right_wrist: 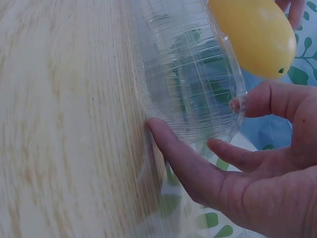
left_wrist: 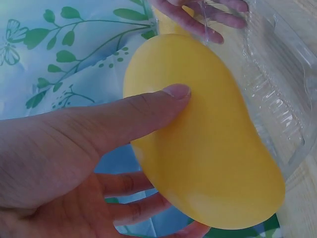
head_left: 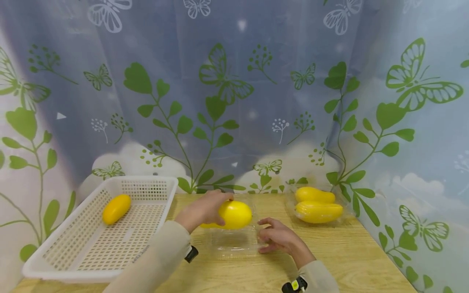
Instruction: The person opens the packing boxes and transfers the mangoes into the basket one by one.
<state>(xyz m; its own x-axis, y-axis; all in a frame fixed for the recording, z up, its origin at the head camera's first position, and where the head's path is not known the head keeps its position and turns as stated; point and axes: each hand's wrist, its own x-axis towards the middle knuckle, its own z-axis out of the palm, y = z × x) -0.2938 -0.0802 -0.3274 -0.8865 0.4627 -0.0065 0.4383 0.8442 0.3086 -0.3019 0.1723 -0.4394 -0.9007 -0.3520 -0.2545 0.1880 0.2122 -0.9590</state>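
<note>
Gripping a yellow mango (head_left: 237, 215) in the left hand (head_left: 207, 208), between thumb on the near side and spread fingers on the far side, with tips partly hidden. Held over the clear container (head_left: 234, 248), nearer to the back edge of the tabletop (head_left: 242, 276). Turned with long axis almost along this edge, with broad end toward the right edge. Touching the container with spread fingers of the right hand (head_left: 279, 237); cannot tell if pinching.

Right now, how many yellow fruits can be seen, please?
4: one fruit in the basket, one in the left hand, and two close together at the right of the table. None seems hidden.
</note>
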